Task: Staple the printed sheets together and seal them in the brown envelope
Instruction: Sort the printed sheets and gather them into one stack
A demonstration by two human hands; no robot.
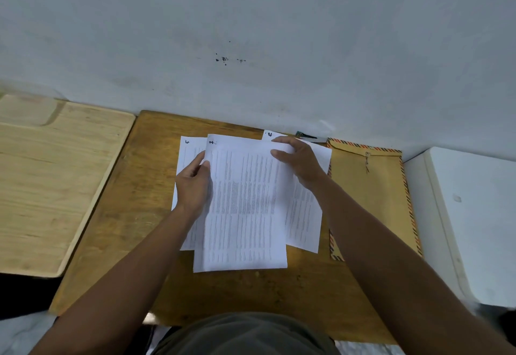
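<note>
Several white printed sheets [245, 204] lie fanned out and overlapping on the brown wooden table [117, 215]. My left hand [192, 184] grips the left edge of the top sheet, thumb on top. My right hand [300, 160] pinches that sheet's upper right corner. The brown envelope [371, 187] with a striped border and string clasp lies flat to the right of the sheets, partly under my right forearm. A dark stapler [308, 136] rests against the wall behind the sheets, mostly hidden by my right hand.
A lighter wooden board or tray [47, 181] lies to the left of the table. A white box-like surface [469, 215] stands to the right. A pale wall [251, 33] closes off the table's far edge.
</note>
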